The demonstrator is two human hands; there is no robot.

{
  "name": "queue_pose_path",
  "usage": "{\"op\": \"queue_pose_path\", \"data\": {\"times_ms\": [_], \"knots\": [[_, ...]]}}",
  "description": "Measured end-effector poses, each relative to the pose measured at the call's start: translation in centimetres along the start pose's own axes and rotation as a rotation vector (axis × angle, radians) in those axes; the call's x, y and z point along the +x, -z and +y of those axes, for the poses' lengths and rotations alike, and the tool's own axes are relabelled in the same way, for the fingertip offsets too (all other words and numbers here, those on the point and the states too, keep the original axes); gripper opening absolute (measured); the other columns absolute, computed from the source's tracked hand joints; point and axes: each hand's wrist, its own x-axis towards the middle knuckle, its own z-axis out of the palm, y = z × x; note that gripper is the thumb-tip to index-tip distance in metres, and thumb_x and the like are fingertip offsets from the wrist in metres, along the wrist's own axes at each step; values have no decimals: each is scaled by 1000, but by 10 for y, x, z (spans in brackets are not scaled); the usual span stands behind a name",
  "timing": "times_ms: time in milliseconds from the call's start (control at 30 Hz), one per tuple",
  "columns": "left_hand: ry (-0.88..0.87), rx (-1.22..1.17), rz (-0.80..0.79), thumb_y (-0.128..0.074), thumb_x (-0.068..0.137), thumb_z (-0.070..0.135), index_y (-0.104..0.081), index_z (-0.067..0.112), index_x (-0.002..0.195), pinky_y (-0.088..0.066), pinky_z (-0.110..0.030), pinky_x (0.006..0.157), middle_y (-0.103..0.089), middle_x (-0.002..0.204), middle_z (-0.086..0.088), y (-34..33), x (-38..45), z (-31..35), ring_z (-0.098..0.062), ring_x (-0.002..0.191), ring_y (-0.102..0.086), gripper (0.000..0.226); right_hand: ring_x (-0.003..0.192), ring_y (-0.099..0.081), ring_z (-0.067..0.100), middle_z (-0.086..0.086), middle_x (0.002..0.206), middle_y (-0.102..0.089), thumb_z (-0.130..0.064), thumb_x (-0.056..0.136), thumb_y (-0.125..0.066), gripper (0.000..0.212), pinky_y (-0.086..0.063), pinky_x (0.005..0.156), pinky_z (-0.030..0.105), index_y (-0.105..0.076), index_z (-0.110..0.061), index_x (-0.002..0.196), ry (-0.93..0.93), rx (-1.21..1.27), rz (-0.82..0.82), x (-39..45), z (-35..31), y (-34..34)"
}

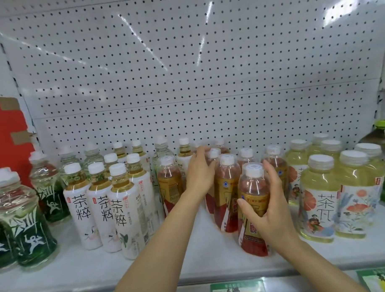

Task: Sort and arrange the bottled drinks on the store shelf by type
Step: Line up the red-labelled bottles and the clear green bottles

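Observation:
Bottled drinks stand in groups on a white shelf. My right hand grips a red-and-gold tea bottle at the front of the red-tea group. Further back, my left hand curls round another red tea bottle, which it mostly hides. A third red tea bottle stands between them. White-labelled tea bottles are to the left, with green-labelled clear bottles at the far left. Pale yellow floral-label bottles stand at the right.
A white pegboard backs the shelf. A red carton stands at the back left, and a large green-capped bottle at the far right. Price tags line the shelf's front edge. Bare shelf lies in front of the red teas.

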Motion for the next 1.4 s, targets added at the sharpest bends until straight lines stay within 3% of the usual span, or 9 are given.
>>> {"op": "queue_pose_path", "data": {"times_ms": [100, 200, 300, 400, 667, 867, 1033, 1233, 1400], "knots": [[-119, 82, -6, -49, 103, 22, -50, 21, 141, -48, -38, 100, -59, 131, -3, 10, -7, -8, -21, 120, -56, 38, 135, -46, 19, -9, 147, -39, -48, 78, -66, 90, -45, 105, 52, -11, -49, 150, 12, -4, -17, 0, 1, 0], [-224, 464, 279, -50, 102, 26, -56, 18, 138, -41, -38, 100, -58, 135, -7, 34, -10, -18, -27, 126, -48, 37, 132, -49, 20, -6, 145, -41, -47, 77, -67, 92, -47, 103, 54, -10, -54, 148, 6, -25, -23, 1, 4, 3], [-19, 765, 255, -51, 101, 30, -50, 12, 138, -40, -41, 102, -52, 139, -13, 60, -2, -27, -34, 127, -46, 41, 132, -49, 22, -5, 146, -41, -38, 76, -72, 97, -47, 102, 55, -9, -56, 147, -14, -45, -14, 3, 5, 3], [142, 695, 77, -51, 101, 28, -44, 10, 140, -45, -42, 96, -48, 139, -19, 65, 4, -29, -37, 123, -52, 44, 134, -47, 22, -3, 149, -39, -35, 78, -74, 97, -47, 103, 55, -9, -52, 148, -8, -69, -10, 3, 5, 4], [49, 378, -111, -69, 92, 31, -52, 23, 139, -51, -40, 95, -54, 137, -6, 64, -16, 4, -25, 114, -61, 51, 136, -43, 17, -9, 148, -37, -26, 79, -79, 103, -43, 106, 47, -7, -55, 147, -3, -88, 12, 3, 2, 6], [-14, 322, -302, -60, 96, 43, -56, 23, 133, -44, -29, 88, -57, 137, 0, 74, -10, 18, -18, 117, -58, 42, 137, -43, 19, -7, 150, -37, -23, 79, -78, 104, -42, 107, 50, -7, -56, 147, -14, -84, 20, 3, 0, 5], [-31, 521, -125, -51, 101, 42, -57, 12, 136, -44, -33, 89, -56, 139, -9, 89, 51, 25, -25, 121, -57, 46, 139, -32, 12, 1, 150, -35, -44, 82, -63, 91, -33, 107, 40, -17, -21, 156, 28, -204, 52, 2, 2, 0], [111, 711, -276, -60, 98, 29, -44, 11, 71, -41, -28, 68, -51, 74, -2, 58, 99, 11, -18, 73, -50, 36, 150, -10, 3, 8, 160, -21, -64, 94, -37, 83, -21, 117, 36, -10, -16, 158, 131, -335, 103, 0, 3, -6], [108, 676, -192, -60, 95, 10, -51, 10, 76, -39, -24, 54, -52, 73, -1, 61, 111, 4, -21, 78, -55, 21, 150, -7, 0, 8, 159, -21, -62, 96, -35, 82, -24, 110, 51, -11, -14, 157, 144, -368, 117, 1, 5, -7]]}}
